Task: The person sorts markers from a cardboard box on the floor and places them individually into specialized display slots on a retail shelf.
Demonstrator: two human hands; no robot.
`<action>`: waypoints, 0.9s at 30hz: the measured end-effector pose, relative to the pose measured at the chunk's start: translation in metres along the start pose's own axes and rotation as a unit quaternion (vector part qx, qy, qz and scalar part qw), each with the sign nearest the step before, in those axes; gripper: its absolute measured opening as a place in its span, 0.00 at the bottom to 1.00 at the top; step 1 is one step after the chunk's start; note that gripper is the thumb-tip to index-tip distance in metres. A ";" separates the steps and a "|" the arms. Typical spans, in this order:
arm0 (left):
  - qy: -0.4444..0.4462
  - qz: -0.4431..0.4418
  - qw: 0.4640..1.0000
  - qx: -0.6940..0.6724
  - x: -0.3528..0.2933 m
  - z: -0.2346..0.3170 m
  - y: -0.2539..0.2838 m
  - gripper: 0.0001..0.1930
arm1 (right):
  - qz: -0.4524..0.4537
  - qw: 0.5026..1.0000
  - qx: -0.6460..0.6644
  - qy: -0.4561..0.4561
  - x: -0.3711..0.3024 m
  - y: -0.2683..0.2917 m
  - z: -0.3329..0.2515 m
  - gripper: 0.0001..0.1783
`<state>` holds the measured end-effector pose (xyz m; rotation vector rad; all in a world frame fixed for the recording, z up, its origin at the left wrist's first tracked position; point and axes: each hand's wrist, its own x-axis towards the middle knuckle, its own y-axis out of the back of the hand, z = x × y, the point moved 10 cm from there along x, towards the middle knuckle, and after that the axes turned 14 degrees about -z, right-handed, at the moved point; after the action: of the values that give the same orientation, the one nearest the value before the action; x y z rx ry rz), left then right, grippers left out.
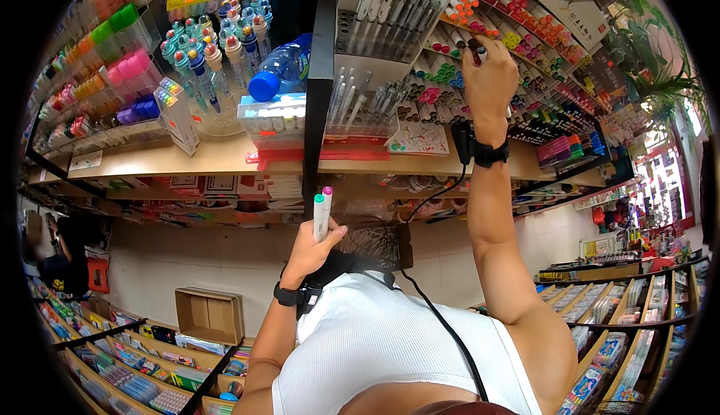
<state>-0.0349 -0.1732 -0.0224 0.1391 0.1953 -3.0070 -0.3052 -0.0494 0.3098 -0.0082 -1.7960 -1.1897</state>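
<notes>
My left hand (311, 248) is closed round white markers (321, 216), held upright in front of my chest; one end is green and another magenta. At the upper right, my right hand (491, 77) reaches to the tiered marker rack (442, 77). Its fingers are bent round a marker (481, 54) with a dark end, just in front of the rows. A pale tip shows beside that wrist; whether it is the same marker I cannot tell. The rack's markers lie with their coloured ends outward, in orange, pink, green, blue and dark rows.
Left of a black upright (319, 92) stand a blue-capped bottle (281, 70), a cluster of pens (217, 55) and bins of coloured markers. Clear holders of grey pens (386, 13) adjoin the rack. A cardboard box (210, 315) sits lower left. A black cable (442, 317) crosses my torso.
</notes>
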 end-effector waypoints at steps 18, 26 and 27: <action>0.014 0.004 1.000 0.010 -0.001 -0.004 0.004 0.14 | -0.003 0.995 -0.016 0.094 -0.008 -0.003 -0.002 0.18; 0.004 0.012 1.000 0.002 -0.002 -0.006 0.007 0.14 | -0.026 0.995 0.033 0.092 -0.003 -0.005 0.003 0.16; 0.003 0.012 1.000 0.002 -0.002 -0.006 0.006 0.14 | -0.026 0.995 0.033 0.093 -0.003 -0.005 0.000 0.16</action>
<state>-0.0320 -0.1783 -0.0287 0.1496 0.1878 -2.9832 -0.3058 -0.0504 0.3038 0.1819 -1.6788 -1.1293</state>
